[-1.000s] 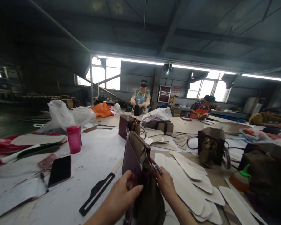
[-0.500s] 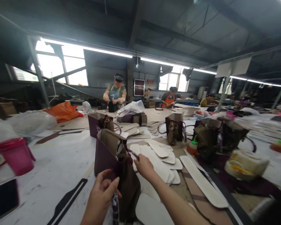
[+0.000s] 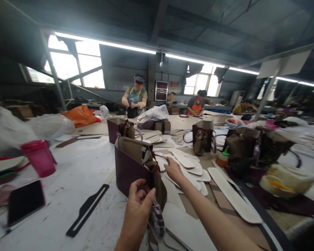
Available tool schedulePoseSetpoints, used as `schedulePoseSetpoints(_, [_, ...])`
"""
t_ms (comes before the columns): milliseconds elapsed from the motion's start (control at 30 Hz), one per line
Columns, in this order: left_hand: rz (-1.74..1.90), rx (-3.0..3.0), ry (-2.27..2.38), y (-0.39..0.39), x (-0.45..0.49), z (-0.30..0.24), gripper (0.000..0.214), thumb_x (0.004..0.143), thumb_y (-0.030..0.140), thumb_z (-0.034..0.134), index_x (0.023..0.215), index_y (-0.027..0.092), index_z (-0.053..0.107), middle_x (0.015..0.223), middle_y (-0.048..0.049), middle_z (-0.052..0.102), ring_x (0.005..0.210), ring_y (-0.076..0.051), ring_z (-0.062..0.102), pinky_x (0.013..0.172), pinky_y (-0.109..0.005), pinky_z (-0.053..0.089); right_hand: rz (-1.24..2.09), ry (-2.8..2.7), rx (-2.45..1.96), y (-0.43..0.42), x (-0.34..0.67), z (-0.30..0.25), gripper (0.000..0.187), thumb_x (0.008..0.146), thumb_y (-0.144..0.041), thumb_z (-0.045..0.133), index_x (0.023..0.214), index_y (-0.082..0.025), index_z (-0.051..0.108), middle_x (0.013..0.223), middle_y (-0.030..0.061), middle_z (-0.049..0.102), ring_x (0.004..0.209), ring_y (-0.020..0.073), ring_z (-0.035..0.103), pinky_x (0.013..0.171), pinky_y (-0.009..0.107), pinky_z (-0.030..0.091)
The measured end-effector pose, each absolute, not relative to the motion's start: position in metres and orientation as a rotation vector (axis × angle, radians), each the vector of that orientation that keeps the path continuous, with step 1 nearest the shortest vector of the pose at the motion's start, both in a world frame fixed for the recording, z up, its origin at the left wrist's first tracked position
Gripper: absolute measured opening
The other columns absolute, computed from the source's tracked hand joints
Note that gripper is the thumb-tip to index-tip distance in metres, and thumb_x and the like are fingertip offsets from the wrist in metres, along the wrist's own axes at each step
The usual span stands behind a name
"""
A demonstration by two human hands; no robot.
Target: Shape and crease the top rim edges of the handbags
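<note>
One maroon bag point(image 3: 128, 170) is standing upright on the white table point(image 3: 68, 188), directly in front of the person, its mouth gaping open; inside it, tan lining and a pale card are showing, the rest of the contents being too dark to read. The left hand point(image 3: 140, 204) is closing firmly around one patterned strap point(image 3: 155, 218), which is hanging down over a brown cloth point(image 3: 159, 184) at the bag's near corner; the right hand point(image 3: 174, 170) is pinching shut on one thin handle loop point(image 3: 163, 158) at the bag's far side. Both forearms are being cut off by the lower edge. Just right of the bag, a spread of white oval cut pieces point(image 3: 191, 167) is overlapping too much for a count; one long white strip point(image 3: 234, 198) is lying beyond them. To the left, one black slotted template point(image 3: 87, 210), one dark phone point(image 3: 26, 201) and one pink cup point(image 3: 39, 157) are lying well apart. Behind, a second maroon bag point(image 3: 114, 129) and one dark brown bag point(image 3: 202, 137) are standing open; further bags point(image 3: 247, 146) at right are blurring together; one glue bottle point(image 3: 222, 158) with a green cap is standing near them. Three co-workers point(image 3: 136, 97) are working at the far end.
</note>
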State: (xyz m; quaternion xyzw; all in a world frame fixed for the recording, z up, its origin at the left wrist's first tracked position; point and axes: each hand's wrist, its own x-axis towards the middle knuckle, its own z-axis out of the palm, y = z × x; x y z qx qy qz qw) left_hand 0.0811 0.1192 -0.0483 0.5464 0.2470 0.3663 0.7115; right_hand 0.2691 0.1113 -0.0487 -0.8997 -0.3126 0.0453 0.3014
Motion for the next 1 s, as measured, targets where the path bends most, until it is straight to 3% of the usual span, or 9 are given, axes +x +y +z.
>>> schedulePoseSetpoints(267, [0.778, 1.065, 0.558, 0.11, 0.087, -0.03, 0.057, 0.052, 0.041, 0.074, 0.094, 0.019, 0.043, 0.055, 0.0061, 0.053, 0.046, -0.015, 0.056, 0.042, -0.021, 0.044, 0.04, -0.837, -2.373, 0.113, 0.262, -0.052, 0.035, 0.084, -0.03, 0.05, 0.117, -0.017, 0.046, 0.119, 0.0087, 0.048, 0.103, 0.0226, 0.049, 0.085, 0.045, 0.042])
schedulePoseSetpoints(467, [0.77, 1.005, 0.513, 0.091, 0.099, -0.042, 0.048, 0.059, 0.039, 0.071, 0.093, 0.019, 0.042, 0.059, 0.0045, 0.054, 0.049, -0.011, 0.055, 0.047, -0.019, 0.043, 0.033, -0.927, -2.318, 0.124, 0.281, -0.043, 0.034, 0.085, -0.03, 0.049, 0.116, -0.017, 0.047, 0.12, 0.0086, 0.047, 0.104, 0.0226, 0.048, 0.086, 0.045, 0.041])
schedulePoseSetpoints(700, [0.761, 1.118, 0.505, 0.092, 0.087, -0.048, 0.042, 0.067, 0.038, 0.065, 0.096, 0.018, 0.042, 0.063, 0.0019, 0.056, 0.055, -0.01, 0.052, 0.052, -0.018, 0.042, 0.021, -0.883, -2.338, 0.089, 0.282, -0.074, 0.031, 0.086, -0.03, 0.047, 0.114, -0.017, 0.048, 0.117, 0.0084, 0.049, 0.102, 0.0216, 0.05, 0.086, 0.045, 0.041])
schedulePoseSetpoints(867, [0.783, 1.389, 0.568, 0.097, 0.082, -0.046, 0.041, 0.075, 0.046, 0.053, 0.105, 0.018, 0.046, 0.055, 0.0035, 0.053, 0.051, -0.01, 0.049, 0.051, -0.018, 0.04, 0.013, -0.972, -2.344, 0.051, 0.274, -0.081, 0.028, 0.086, -0.029, 0.047, 0.11, -0.016, 0.051, 0.11, 0.0074, 0.054, 0.097, 0.0197, 0.053, 0.083, 0.042, 0.043])
schedulePoseSetpoints(1000, [0.801, 1.466, 0.579, 0.101, 0.085, -0.046, 0.047, 0.073, 0.051, 0.053, 0.104, 0.017, 0.05, 0.049, 0.0036, 0.051, 0.049, -0.012, 0.048, 0.047, -0.019, 0.039, -0.001, -1.013, -2.375, 0.026, 0.275, -0.077, 0.026, 0.086, -0.029, 0.047, 0.108, -0.015, 0.052, 0.106, 0.0066, 0.056, 0.093, 0.0183, 0.055, 0.082, 0.041, 0.044])
